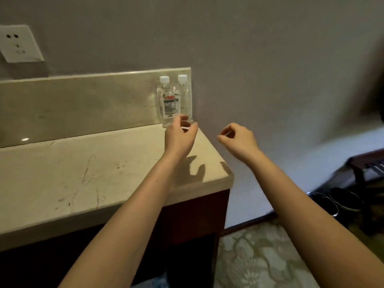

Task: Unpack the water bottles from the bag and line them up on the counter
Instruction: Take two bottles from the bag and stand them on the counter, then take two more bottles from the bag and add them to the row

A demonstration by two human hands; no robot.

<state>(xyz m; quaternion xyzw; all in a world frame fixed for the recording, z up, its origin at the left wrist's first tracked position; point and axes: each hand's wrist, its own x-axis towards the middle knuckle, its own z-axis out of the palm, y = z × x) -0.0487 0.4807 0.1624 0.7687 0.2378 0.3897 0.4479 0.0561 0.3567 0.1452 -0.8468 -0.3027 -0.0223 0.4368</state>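
**Bottle row started at corner**

The bottles (pixel 167 100) stand upright, side by side, against the backsplash (pixel 83 100) at the 1 o'clock corner of the table (pixel 83 173), likely to anchor a straight row. Your left hand (pixel 179 136), loosely curled and empty, hovers just before them. Your right hand (pixel 239 140), likewise empty, is past the table edge. Wall socket (pixel 19 44) at 10 o'clock.

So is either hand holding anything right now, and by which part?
Nothing held: the left hand and right hand are both empty, fingers loosely curled.

wall (pixel 270 59): plain grey | socket plate (pixel 19 44): white, upper left | backsplash (pixel 83 104): beige stone, centre left | counter (pixel 62 173): scratched, glossy | cabinet (pixel 197 221): dark wood, beneath | carpet (pixel 259 262): floral, lower right
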